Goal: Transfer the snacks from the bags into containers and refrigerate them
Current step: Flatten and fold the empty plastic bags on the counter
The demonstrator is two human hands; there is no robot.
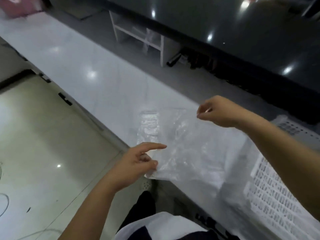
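A clear plastic bag is stretched in the air over the white counter, between both hands. My left hand pinches its near lower edge with thumb and middle fingers, while the index finger points out straight. My right hand pinches the bag's far upper corner with curled fingers. The bag looks crumpled and see-through; I cannot tell whether anything is inside it. No snacks or containers show clearly.
A white perforated basket sits on the counter at the right, under my right forearm. Behind the counter runs a dark glossy surface with a white shelf unit below it. Pale tiled floor lies to the left.
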